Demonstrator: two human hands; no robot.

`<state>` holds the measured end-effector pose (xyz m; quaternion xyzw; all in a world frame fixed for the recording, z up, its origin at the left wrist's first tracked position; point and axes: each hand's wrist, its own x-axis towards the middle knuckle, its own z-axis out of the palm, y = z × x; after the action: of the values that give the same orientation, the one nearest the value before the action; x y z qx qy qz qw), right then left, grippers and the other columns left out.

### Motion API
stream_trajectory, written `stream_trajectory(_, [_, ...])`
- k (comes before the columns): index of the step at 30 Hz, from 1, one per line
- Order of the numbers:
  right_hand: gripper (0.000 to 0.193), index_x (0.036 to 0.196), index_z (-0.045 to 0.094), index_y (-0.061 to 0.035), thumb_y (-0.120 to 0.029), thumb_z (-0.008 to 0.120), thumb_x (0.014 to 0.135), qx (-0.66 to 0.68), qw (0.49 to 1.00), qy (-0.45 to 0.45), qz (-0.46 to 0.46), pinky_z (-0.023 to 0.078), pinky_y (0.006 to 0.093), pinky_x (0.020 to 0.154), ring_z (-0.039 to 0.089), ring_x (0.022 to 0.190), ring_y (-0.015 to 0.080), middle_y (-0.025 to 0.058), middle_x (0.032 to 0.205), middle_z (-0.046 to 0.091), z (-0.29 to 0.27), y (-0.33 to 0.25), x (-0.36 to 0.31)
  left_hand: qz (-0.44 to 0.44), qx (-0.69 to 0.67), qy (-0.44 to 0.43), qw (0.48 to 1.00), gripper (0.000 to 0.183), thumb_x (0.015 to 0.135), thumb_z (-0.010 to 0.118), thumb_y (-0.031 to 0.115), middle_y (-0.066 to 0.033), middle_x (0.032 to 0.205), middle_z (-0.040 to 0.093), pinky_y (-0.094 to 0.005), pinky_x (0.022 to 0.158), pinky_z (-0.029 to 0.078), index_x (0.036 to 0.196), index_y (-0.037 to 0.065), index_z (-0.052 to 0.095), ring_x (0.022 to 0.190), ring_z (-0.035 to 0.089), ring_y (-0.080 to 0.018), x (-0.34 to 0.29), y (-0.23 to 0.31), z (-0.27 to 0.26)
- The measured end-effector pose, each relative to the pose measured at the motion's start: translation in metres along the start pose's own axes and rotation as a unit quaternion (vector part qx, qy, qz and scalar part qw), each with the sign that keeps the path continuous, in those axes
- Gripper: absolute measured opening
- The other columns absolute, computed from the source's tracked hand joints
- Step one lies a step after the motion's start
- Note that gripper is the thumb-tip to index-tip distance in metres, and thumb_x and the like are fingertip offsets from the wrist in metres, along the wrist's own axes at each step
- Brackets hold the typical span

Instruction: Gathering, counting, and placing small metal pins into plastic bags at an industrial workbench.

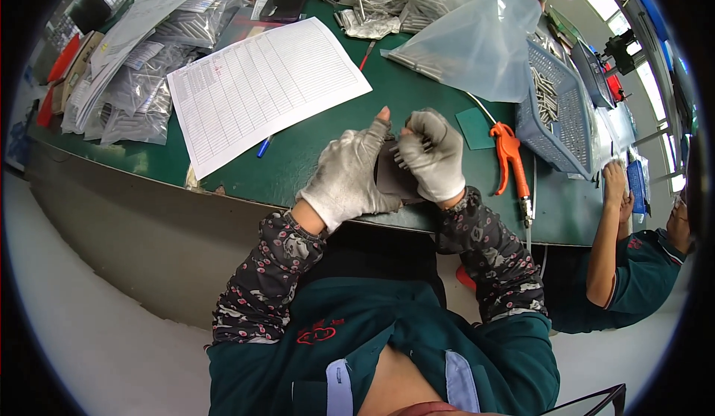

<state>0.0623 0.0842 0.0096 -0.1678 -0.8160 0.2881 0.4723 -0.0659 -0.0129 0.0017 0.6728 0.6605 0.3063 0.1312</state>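
Both my hands wear greyish-white gloves with bare fingertips showing. My right hand (432,155) is curled closed around several small metal pins (403,157), whose ends stick out on its left side. A dark brown flat piece (394,176) lies between my hands at the table's front edge; its material is hard to tell. My left hand (344,169) rests at that piece's left side, thumb and fingers spread apart, with one bare fingertip pointing up. Whether it grips the piece's edge is hidden.
A printed form (268,88) and blue pen (264,147) lie left on the green table (253,164), beside bagged parts (141,103). To the right are an orange air gun (509,159), a green square (475,128), a blue basket (555,137) of metal pins, and a co-worker (633,267). A plastic bag (477,43) stands behind.
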Motion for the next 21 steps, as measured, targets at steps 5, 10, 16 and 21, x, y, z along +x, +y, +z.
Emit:
stream_trajectory(5, [0.015, 0.077, 0.055, -0.0079, -0.017, 0.064, 0.069, -0.182, 0.941, -0.205, -0.198, 0.046, 0.0349, 0.051, 0.059, 0.067, 0.0236, 0.0071, 0.072, 0.057, -0.009, -0.020, 0.004, 0.024, 0.002, 0.009, 1.000, 0.131, 0.049, 0.081, 0.052, -0.0253, 0.105, 0.056, -0.0429, 0.087, 0.047, 0.145, 0.006, 0.005, 0.095, 0.057, -0.0369, 0.001, -0.011, 0.008])
stream_trajectory(10, [0.017, 0.071, 0.051, -0.0076, -0.019, 0.064, 0.067, -0.254, 0.921, -0.213, -0.206, 0.045, 0.0359, 0.049, 0.058, 0.064, 0.0237, 0.0068, 0.068, 0.054, -0.012, -0.009, 0.018, -0.005, 0.013, -0.013, 1.000, 0.130, 0.050, 0.081, 0.052, -0.0206, 0.104, 0.058, -0.0428, 0.087, 0.046, 0.145, 0.005, 0.006, 0.094, 0.057, -0.0358, 0.002, -0.002, 0.001])
stream_trajectory(16, [0.019, 0.069, 0.049, -0.0065, -0.018, 0.064, 0.066, -0.213, 0.930, -0.220, -0.202, 0.044, 0.0387, 0.049, 0.055, 0.060, 0.0269, 0.0082, 0.065, 0.052, -0.011, -0.009, 0.021, 0.030, -0.004, 0.015, 0.999, 0.125, 0.051, 0.081, 0.049, -0.0196, 0.104, 0.059, -0.0424, 0.088, 0.046, 0.143, 0.000, 0.012, 0.096, 0.057, -0.0350, -0.003, 0.001, 0.000])
stream_trajectory(21, [0.021, 0.068, 0.047, -0.0071, -0.018, 0.065, 0.064, -0.172, 0.919, -0.280, -0.219, 0.043, 0.0387, 0.047, 0.055, 0.059, 0.0266, 0.0087, 0.064, 0.050, -0.015, -0.019, 0.015, 0.022, 0.006, -0.002, 1.000, 0.123, 0.052, 0.080, 0.044, -0.0199, 0.104, 0.059, -0.0417, 0.086, 0.047, 0.143, -0.002, 0.011, 0.095, 0.057, -0.0350, 0.000, 0.000, -0.005])
